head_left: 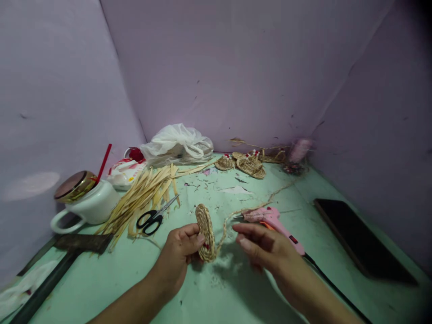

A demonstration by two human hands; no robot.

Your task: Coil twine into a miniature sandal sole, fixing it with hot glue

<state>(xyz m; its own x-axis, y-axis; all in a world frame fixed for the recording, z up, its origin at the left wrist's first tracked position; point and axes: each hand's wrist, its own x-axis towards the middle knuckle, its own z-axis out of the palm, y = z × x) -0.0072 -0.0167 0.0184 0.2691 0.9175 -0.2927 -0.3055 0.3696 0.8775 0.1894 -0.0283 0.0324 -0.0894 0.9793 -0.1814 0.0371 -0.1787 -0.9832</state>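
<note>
Our right hand [278, 254] hovers, fingers narrowly parted, beside the glue gun [275, 219]; our left hand [177, 252] pinches the braided coil [206, 227] upright, seemingly keeping its cord [223, 231] free.

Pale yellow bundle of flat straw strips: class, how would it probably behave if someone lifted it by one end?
The pale yellow bundle of flat straw strips would probably flex rather than hang limp, since the strips look thin but mostly straight. It seems light for its spread. Some strips might slip out, as they fan loosely and no tie shows.
</note>
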